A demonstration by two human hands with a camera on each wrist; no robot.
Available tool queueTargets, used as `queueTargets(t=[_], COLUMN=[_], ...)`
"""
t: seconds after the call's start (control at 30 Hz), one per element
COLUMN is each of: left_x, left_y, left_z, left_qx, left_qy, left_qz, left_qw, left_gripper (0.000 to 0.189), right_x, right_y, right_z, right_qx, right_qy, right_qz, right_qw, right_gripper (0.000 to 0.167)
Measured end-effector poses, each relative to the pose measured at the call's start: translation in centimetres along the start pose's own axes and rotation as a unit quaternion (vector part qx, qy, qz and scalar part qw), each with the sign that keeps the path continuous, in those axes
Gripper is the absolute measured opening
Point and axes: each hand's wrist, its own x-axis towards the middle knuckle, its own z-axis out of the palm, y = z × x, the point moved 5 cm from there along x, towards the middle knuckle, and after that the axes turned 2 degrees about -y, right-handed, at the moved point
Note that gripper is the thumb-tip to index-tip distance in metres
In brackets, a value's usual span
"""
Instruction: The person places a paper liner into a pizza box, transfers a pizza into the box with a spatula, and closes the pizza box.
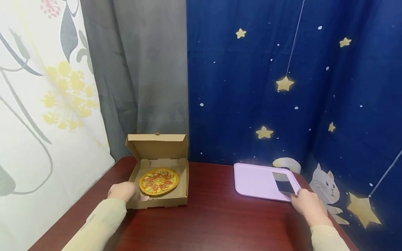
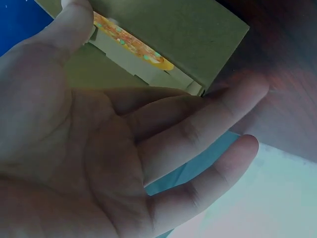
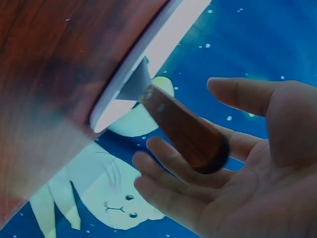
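A pizza point(image 1: 158, 181), toy-like in its even round shape, lies in a cardboard pizza box point(image 1: 171, 202) whose lid stands up at the back. My left hand point(image 1: 123, 191) is at the box's front left corner, with the thumb by its front wall; the left wrist view shows its fingers point(image 2: 188, 136) extended beside the cardboard. On the right, a spatula point(image 1: 283, 183) has its flat metal blade on a pink tray point(image 1: 254, 182). Its wooden handle point(image 3: 185, 131) points toward my right hand point(image 1: 309, 205). In the right wrist view that hand's loosely bent fingers lie around the handle without closing on it.
Both the box and the tray stand on a dark red wooden table point(image 1: 213, 216). Behind it hang a grey curtain point(image 1: 160, 69) and a blue star-patterned curtain point(image 1: 232, 87). A white flowered curtain point(image 1: 28, 157) borders the left side.
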Motion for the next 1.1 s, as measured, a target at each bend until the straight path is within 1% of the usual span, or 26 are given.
queueTargets(t=[0.1,0.2,0.33,0.43,0.5,0.57,0.67,0.77,0.87,0.97,1.1], left_x=[0.0,-0.1,-0.1,0.0,-0.1,-0.3,-0.8,-1.4,-1.9,-2.1,-2.0], left_y=[0.1,-0.3,-0.6,-0.8,-0.7,-0.6,-0.4,-0.1,0.1,0.4,0.3], left_z=[0.2,0.3,0.6,0.7,0.8,0.7,0.6,0.5,0.3,0.1,0.3], left_qx=[0.011,-0.002,-0.015,-0.009,0.003,0.007,0.010,0.006,0.008,0.009,-0.001], left_qy=[0.007,0.025,0.041,0.046,0.051,0.063,0.084,0.106,0.128,0.140,0.141], left_qz=[0.013,0.026,0.047,0.061,0.076,0.088,0.106,0.126,0.143,0.150,0.150], left_qw=[0.9998,0.9993,0.9980,0.9971,0.9958,0.9941,0.9907,0.9864,0.9814,0.9786,0.9786], left_gripper=[0.092,0.093,0.094,0.092,0.090,0.086,0.080,0.069,0.058,0.053,0.053], right_x=[-0.3,-0.5,-0.8,-0.9,-1.0,-1.1,-1.4,-1.8,-2.2,-2.5,-2.8], right_y=[-0.5,-1.7,-3.3,-4.3,-4.9,-5.4,-6.1,-6.7,-7.7,-8.8,-10.2], right_z=[-0.4,-0.8,-0.9,-0.7,-0.4,-0.2,0.1,0.3,0.4,0.5,1.0], right_qx=[-0.006,-0.013,-0.020,-0.022,-0.026,-0.029,-0.040,-0.048,-0.050,-0.053,-0.063], right_qy=[0.020,0.037,0.051,0.061,0.069,0.076,0.082,0.079,0.086,0.101,0.107], right_qz=[-0.018,-0.036,-0.058,-0.071,-0.081,-0.088,-0.088,-0.085,-0.102,-0.131,-0.146], right_qw=[0.9996,0.9986,0.9968,0.9954,0.9940,0.9928,0.9920,0.9921,0.9898,0.9849,0.9814], right_gripper=[0.041,0.042,0.040,0.037,0.036,0.036,0.040,0.044,0.046,0.043,0.038])
